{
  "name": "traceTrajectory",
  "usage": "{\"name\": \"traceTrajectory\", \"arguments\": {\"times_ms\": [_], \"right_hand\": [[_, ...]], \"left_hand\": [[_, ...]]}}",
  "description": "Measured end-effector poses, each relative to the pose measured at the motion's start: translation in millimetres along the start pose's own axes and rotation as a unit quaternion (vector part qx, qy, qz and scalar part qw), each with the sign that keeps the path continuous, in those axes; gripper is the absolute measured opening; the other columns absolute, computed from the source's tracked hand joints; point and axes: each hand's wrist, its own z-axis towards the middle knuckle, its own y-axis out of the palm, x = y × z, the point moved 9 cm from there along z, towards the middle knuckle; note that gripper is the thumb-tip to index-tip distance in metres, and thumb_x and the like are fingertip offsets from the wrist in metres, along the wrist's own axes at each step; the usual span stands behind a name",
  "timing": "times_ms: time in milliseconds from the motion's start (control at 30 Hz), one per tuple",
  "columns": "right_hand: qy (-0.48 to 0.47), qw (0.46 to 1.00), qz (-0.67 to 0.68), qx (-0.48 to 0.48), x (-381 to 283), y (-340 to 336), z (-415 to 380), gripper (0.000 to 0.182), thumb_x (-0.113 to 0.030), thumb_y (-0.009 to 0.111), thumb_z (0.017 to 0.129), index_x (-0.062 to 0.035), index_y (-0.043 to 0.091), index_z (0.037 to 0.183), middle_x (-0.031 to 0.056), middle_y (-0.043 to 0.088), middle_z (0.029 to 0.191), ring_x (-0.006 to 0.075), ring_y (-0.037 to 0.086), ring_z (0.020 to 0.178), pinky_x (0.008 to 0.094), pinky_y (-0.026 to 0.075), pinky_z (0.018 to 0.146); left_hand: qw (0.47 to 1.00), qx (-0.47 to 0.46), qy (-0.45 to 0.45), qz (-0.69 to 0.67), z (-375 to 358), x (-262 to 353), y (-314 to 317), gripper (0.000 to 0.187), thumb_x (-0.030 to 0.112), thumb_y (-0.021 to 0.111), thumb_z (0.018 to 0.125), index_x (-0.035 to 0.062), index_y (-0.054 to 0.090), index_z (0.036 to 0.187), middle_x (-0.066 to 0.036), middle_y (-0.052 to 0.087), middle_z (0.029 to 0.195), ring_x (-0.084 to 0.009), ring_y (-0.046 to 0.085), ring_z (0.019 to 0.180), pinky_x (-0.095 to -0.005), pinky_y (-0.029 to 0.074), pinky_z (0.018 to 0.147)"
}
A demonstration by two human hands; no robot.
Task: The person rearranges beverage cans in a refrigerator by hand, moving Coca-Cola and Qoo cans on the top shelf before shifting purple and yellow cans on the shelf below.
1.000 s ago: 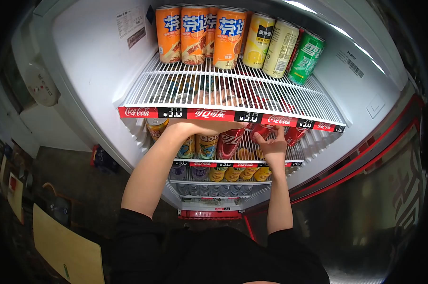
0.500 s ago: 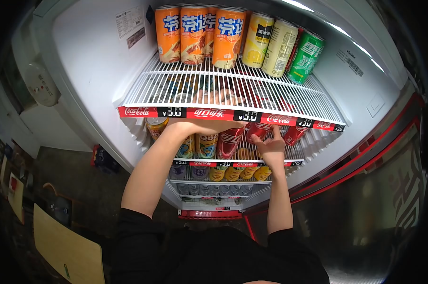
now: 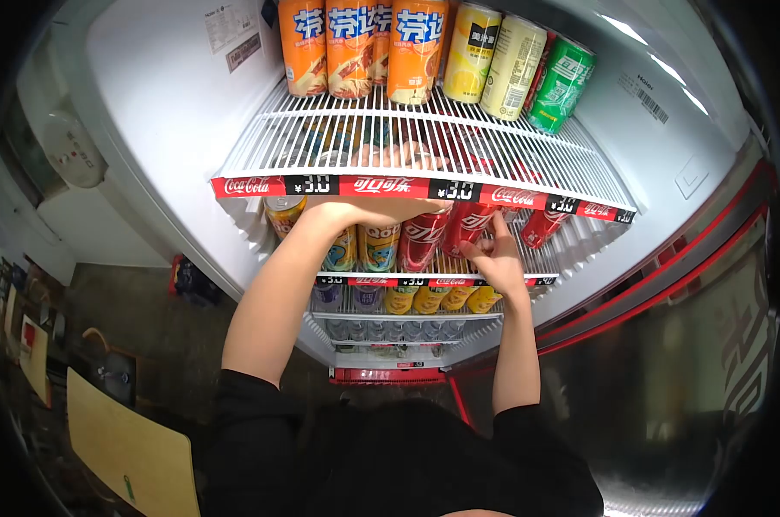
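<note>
Right grip (image 3: 500, 265) on can (image 3: 468, 227), below shelf-edge (image 3: 515, 198)

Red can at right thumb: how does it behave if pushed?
The red can looks tall and narrow, so a high push might tip it. Its glossy side could slip against the right hand. Round-walled, it would probably roll if toppled.

1. Up there on the upper shelf (image 3: 390, 187), Fanta cans (image 3: 418, 52) left, a Minute Maid can (image 3: 471, 56) right.
2. On the shelf below (image 3: 442, 282), Qoo cans (image 3: 378, 246) left, Coca-Cola cans (image 3: 423, 241) right.
3. Left hand (image 3: 399, 208) beneath the upper shelf; right hand (image 3: 499, 265) before the Coca-Cola cans.
</note>
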Motion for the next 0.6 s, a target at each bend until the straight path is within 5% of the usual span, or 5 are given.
{"name": "traceTrajectory", "arguments": {"times_ms": [167,467,567,600], "right_hand": [[-0.031,0.999,-0.007,-0.027,-2.2,3.4,-0.5,0.066,-0.011,0.079,0.081,0.0049,0.047,0.137,0.0112,0.072,0.106,0.0061,0.059,0.06,0.0261,0.047,0.055],[-0.063,0.996,0.013,-0.059,-16.0,12.0,-7.1,0.067,-0.022,0.082,0.083,0.0035,0.052,0.137,0.0076,0.072,0.093,0.0086,0.06,0.067,0.0275,0.048,0.059],[-0.043,0.998,0.015,-0.054,4.5,4.9,-5.4,0.07,-0.039,0.075,0.09,0.0033,0.051,0.14,0.0043,0.07,0.092,0.0102,0.06,0.068,0.0273,0.048,0.06],[-0.046,0.99,0.096,-0.094,6.0,6.3,-5.5,0.063,-0.052,0.058,0.1,0.0011,0.055,0.134,0.0015,0.066,0.089,0.0092,0.057,0.067,0.0247,0.046,0.056]], "left_hand": [[0.986,0.14,0.087,0.036,-3.6,5.7,-6.7,0.062,0.06,0.056,0.097,0.0124,0.058,0.137,-0.018,0.062,0.125,-0.0358,0.064,0.11,-0.0582,0.051,0.087],[0.99,0.111,0.08,0.026,-2.7,7.0,-9.9,0.047,0.052,0.06,0.096,0.0109,0.062,0.118,-0.015,0.065,0.114,-0.0327,0.066,0.103,-0.0558,0.052,0.078],[0.993,0.088,0.073,0.037,0.0,3.9,-5.5,0.045,0.051,0.059,0.097,0.0103,0.062,0.115,-0.016,0.065,0.111,-0.0334,0.067,0.101,-0.0558,0.052,0.078],[0.994,0.08,0.07,0.037,0.9,3.5,-4.3,0.045,0.051,0.059,0.098,0.01,0.062,0.115,-0.016,0.065,0.11,-0.0338,0.067,0.099,-0.0561,0.052,0.078]]}}
